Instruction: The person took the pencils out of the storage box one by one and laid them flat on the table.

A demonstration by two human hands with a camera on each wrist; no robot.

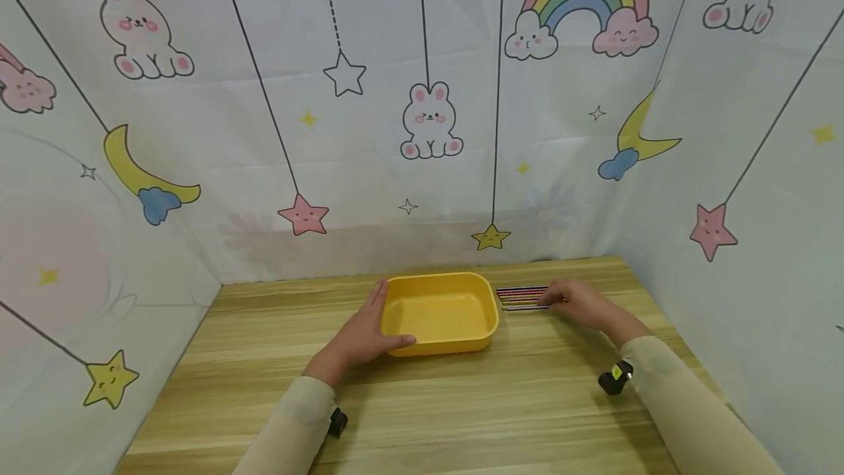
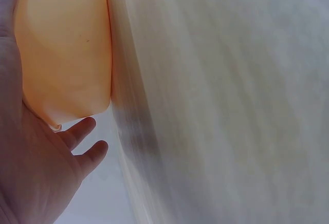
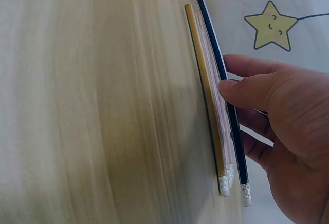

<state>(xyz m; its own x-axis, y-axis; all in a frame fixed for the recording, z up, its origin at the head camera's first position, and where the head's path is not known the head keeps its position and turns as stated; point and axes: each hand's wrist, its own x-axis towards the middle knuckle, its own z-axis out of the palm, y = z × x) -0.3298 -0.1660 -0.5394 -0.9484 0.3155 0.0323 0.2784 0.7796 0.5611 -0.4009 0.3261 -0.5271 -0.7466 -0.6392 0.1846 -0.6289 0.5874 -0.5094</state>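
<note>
A shallow yellow plastic box [image 1: 440, 314] stands on the table, and my left hand [image 1: 361, 334] holds its left end. The thumb lies along the near rim while the fingers run up the left side; two fingers [image 2: 86, 154] show straight past the box wall in the left wrist view. Just right of the box lies a row of several pencils [image 1: 517, 297] of different colours. My right hand [image 1: 580, 304] is at their right end. In the right wrist view, its thumb and fingers pinch a dark blue pencil [image 3: 218, 62] with a white eraser, beside a yellow pencil [image 3: 205, 90].
The wood-grain table [image 1: 435, 409] runs back to a printed white cloth [image 1: 369, 167] that hangs behind it and along both sides. Small black cameras sit at the left wrist [image 1: 337, 424] and right wrist [image 1: 615, 378].
</note>
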